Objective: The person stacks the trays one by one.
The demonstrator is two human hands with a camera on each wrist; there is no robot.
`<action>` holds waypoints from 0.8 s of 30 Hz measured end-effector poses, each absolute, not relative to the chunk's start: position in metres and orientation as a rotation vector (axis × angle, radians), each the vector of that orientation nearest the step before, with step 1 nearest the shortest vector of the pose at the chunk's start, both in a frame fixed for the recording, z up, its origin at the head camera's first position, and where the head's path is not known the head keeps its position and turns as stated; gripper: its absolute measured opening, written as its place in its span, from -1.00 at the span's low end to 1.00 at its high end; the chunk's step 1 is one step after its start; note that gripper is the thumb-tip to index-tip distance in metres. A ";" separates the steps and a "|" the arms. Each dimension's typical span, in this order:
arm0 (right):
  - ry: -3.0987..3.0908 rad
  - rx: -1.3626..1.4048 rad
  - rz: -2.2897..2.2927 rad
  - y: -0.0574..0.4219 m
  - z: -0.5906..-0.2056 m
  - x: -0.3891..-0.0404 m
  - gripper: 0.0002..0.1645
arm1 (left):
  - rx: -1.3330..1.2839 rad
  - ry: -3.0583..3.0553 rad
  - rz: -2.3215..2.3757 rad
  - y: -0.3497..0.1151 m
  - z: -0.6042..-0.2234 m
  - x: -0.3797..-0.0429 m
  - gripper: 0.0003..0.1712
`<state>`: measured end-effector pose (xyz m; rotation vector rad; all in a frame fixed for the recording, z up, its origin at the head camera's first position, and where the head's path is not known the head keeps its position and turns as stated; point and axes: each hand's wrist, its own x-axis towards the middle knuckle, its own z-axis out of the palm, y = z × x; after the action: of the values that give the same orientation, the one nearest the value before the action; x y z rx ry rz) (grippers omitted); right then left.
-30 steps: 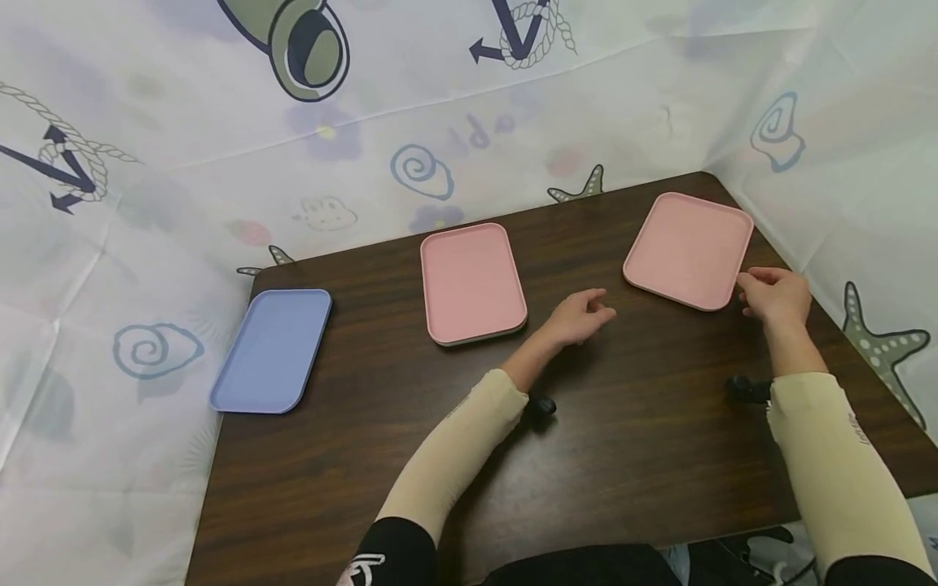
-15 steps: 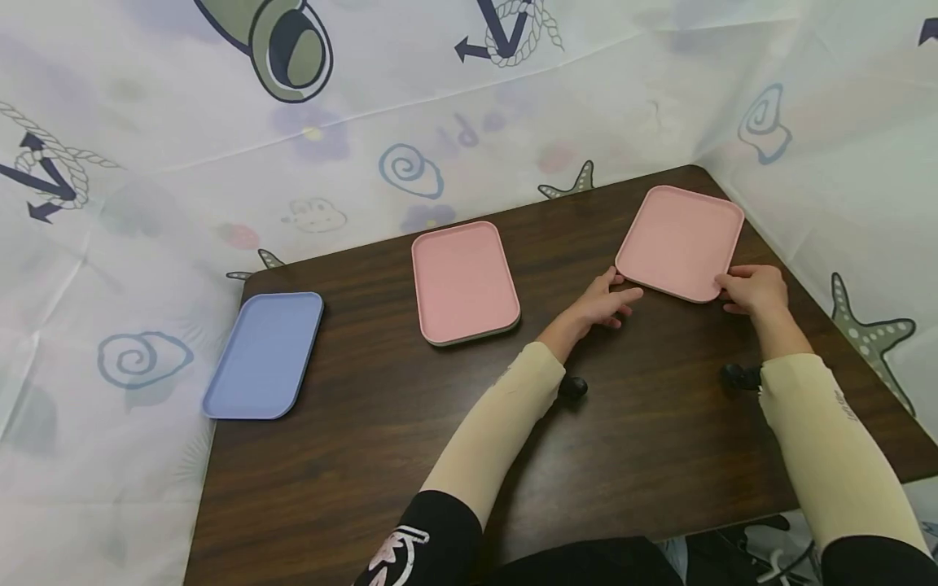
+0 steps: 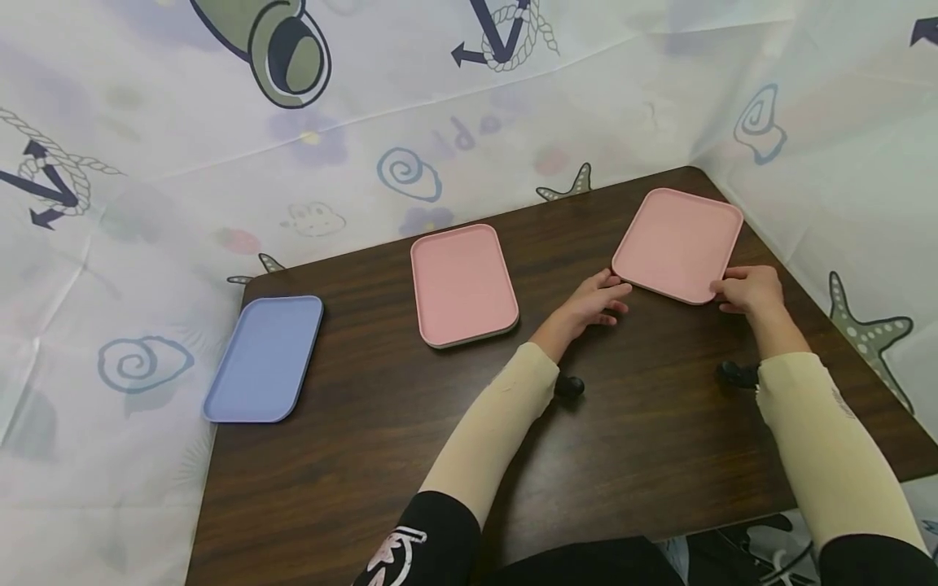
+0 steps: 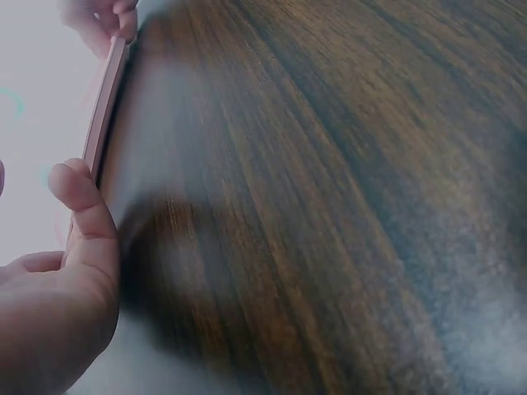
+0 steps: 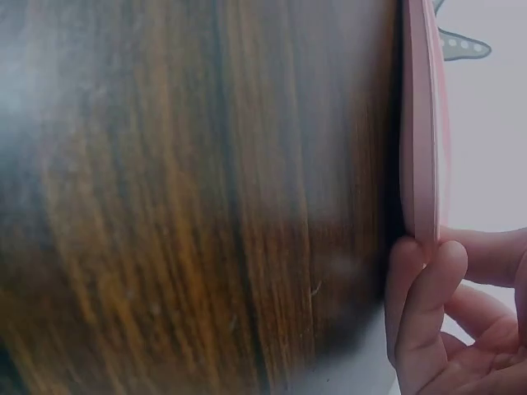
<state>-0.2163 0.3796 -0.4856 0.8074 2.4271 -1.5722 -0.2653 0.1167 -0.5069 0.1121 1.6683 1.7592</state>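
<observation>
Touching the right hand (image 3: 751, 289) at its near corner, rightmost pink tray (image 3: 677, 244)

Head view: bottom edge is cropping the left sleeve (image 3: 472, 460), right sleeve (image 3: 831, 456) and desk (image 3: 623, 456), right-sleeve lettering (image 3: 843, 403) is coming out too small to read, and the middle pink tray (image 3: 465, 285) is hiding all but a thin rim (image 3: 478, 338) of what's lying under it. Left wrist: glare is washing out the far-right pink tray (image 3: 677, 244), left edge is cutting tray and left grip (image 3: 589, 303), top edge is clipping the right grip (image 3: 749, 289). Right wrist: top and right edges are cropping the tray, right edge is slicing off the right grip's rear, tray is covering part of a starfish print (image 5: 465, 45).
</observation>
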 end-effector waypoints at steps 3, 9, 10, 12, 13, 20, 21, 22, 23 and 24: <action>2.368 0.805 -1.644 0.377 -0.485 -0.211 -0.29 | 0.064 1.657 1.790 0.114 -0.509 -0.265 -0.15; 2.278 0.785 -1.730 0.372 -0.484 -0.201 -0.31 | -0.033 1.713 1.859 0.111 -0.512 -0.265 -0.25; 2.273 0.780 -1.738 0.371 -0.483 -0.199 -0.32 | -0.042 1.732 1.865 0.111 -0.512 -0.264 -0.27; 2.279 0.769 -1.742 0.370 -0.483 -0.196 -0.34 | -0.055 1.777 1.873 0.112 -0.512 -0.263 -0.33; 2.287 0.755 -1.742 0.369 -0.483 -0.195 -0.34 | -0.064 1.801 1.876 0.112 -0.511 -0.262 -0.37; 2.311 0.672 -1.750 0.365 -0.483 -0.187 -0.30 | -0.143 1.913 1.936 0.111 -0.511 -0.258 -0.71; 2.315 0.658 -1.750 0.364 -0.482 -0.186 -0.29 | -0.145 1.919 1.944 0.109 -0.511 -0.258 -0.76; 2.320 0.642 -1.746 0.364 -0.482 -0.186 -0.29 | -0.142 1.928 1.945 0.108 -0.511 -0.258 -0.81; 2.324 0.625 -1.748 0.364 -0.481 -0.185 -0.27 | -0.133 1.931 1.944 0.106 -0.510 -0.258 -0.84; 2.329 0.606 -1.743 0.363 -0.480 -0.184 -0.26 | -0.124 1.931 1.938 0.103 -0.509 -0.257 -0.86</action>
<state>-0.1844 0.3630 -0.4804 0.6058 2.3292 -1.7432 -0.2574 0.1029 -0.5090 -0.1236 1.9314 1.9381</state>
